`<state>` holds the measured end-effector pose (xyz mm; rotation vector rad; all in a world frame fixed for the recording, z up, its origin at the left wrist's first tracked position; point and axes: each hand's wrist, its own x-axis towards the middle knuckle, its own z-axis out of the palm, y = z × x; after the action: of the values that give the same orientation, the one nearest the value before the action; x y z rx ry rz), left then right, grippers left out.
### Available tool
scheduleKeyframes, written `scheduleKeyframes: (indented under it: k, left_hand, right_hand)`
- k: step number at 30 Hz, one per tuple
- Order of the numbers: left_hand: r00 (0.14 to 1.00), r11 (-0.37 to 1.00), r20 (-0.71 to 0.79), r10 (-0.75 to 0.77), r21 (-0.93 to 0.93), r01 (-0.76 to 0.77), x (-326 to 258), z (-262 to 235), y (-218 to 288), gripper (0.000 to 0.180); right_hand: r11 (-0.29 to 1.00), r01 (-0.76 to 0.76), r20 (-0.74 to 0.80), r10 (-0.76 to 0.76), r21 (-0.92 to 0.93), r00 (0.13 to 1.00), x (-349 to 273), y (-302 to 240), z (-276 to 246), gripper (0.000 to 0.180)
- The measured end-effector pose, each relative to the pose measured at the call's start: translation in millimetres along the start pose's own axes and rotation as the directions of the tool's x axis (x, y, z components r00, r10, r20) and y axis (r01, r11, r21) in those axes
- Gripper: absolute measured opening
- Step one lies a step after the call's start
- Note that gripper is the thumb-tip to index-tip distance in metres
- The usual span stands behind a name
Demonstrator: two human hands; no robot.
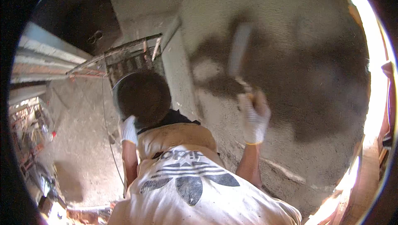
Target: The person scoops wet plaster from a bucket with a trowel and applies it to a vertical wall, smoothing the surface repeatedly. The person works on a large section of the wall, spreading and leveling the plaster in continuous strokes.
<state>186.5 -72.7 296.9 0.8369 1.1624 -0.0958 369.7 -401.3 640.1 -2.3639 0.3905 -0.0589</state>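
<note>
My left hand (129, 130), in a white knitted glove, grips the near rim of a round dark bowl (143, 96) in front of my body. The bowl's inside is too dark to make out what is in it. My right hand (253, 119), gloved the same way, is closed around the handle of a trowel (240, 49). Its long grey blade is smeared by motion and lies over the plastered wall (273, 22). I cannot tell whether blade and wall touch. Dark patches (319, 88) mark the wall around and to the right of the trowel.
A metal frame (132, 42) stands beyond the bowl. Pale beams (54, 49) run in from the left, above a dusty concrete floor (83, 134). Clutter (31, 129) lies at the far left. Along the right is a bright opening with wooden boards (365, 175).
</note>
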Motion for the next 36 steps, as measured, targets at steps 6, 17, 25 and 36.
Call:
scheduleKeyframes:
  k: [6,17,25,36]
  left_hand:
    - [0.996,0.959,0.009,0.084,0.271,-0.083,-33.3,33.4,14.8,0.040]
    - [0.996,0.909,-0.019,0.089,0.409,-0.074,-50.2,27.3,15.5,0.045]
    - [0.994,0.999,0.103,0.042,-0.023,-0.040,-14.5,15.5,7.8,0.044]
    - [0.985,0.956,0.029,0.168,0.239,-0.170,-13.4,20.1,-1.4,0.048]
  right_hand:
    - [0.546,0.772,0.568,-0.540,-0.324,0.620,-17.0,53.5,154.9,0.016]
    - [0.468,0.860,0.663,-0.580,-0.204,0.474,-18.2,47.2,172.6,0.021]
    - [0.908,-0.077,0.795,-0.316,0.412,0.518,87.6,-47.6,35.5,0.038]
    - [0.982,-0.087,-0.290,0.133,0.167,0.948,-5.1,15.0,-54.1,0.030]
